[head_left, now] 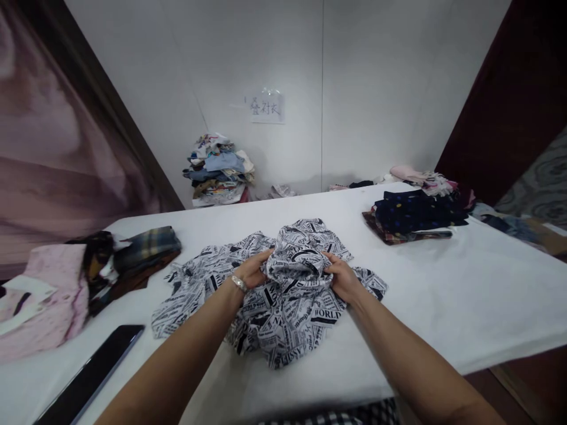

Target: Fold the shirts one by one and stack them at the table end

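Note:
A black-and-white newspaper-print shirt (292,319) lies bunched and crumpled across the middle of the white table. My left hand (253,270) grips its raised fold from the left, with a silver bracelet (239,283) on the wrist. From the right, my right hand (340,276) holds the same fold, thumb on top of the cloth. Between the two hands the fabric is lifted into a rounded hump. The fingertips of both hands are partly hidden in the cloth. One part of the shirt spreads flat to the left, and another hangs toward the near table edge.
Dark folded clothes (411,212) are stacked at the right. A pink garment (55,289) and folded plaid cloth (148,248) lie at the left, near a black phone (91,375). Beyond the white table (447,301) stands a tall clothes pile (219,168) under a paper sign (267,107).

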Demonstrator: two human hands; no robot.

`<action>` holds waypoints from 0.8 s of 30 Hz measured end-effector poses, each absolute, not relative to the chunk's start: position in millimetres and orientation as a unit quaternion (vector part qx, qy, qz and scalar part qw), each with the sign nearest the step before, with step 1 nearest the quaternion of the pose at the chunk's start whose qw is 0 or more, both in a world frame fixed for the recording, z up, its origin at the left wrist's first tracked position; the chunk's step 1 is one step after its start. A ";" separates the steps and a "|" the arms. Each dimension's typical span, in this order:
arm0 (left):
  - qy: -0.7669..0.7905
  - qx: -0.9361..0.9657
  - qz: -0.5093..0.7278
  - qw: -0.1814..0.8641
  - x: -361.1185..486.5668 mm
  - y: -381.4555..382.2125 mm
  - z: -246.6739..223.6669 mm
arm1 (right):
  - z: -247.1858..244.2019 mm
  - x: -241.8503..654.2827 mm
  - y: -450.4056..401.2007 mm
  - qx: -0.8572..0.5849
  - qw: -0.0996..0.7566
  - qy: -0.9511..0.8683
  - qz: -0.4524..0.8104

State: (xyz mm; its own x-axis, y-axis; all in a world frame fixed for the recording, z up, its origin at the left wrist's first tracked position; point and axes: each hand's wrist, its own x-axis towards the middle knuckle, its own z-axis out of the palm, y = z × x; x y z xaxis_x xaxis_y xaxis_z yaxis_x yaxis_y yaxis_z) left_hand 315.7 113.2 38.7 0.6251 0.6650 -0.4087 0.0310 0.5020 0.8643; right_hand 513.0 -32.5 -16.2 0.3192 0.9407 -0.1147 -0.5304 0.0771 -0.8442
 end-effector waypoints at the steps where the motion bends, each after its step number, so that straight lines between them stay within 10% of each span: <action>1: 0.388 0.457 0.190 0.778 314.8 112.3 37.6 | -14.8 513.6 -33.6 -0.427 0.681 -0.250 0.540; 11: 0.455 0.578 0.143 0.662 300.2 93.5 41.3 | -11.5 515.6 -35.3 -0.435 0.662 -0.277 0.544; 24: 0.355 0.445 0.155 0.807 304.7 83.9 45.4 | -15.1 529.0 -33.7 -0.380 0.690 -0.218 0.576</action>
State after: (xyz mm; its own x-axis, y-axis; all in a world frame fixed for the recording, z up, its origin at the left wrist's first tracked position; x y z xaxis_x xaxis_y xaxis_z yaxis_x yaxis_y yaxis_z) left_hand 304.7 83.9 45.4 0.6998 0.5667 -0.4349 0.0653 0.5556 0.8289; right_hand 529.0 -33.7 -15.1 0.2416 0.9608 -0.1364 -0.6290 0.0480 -0.7759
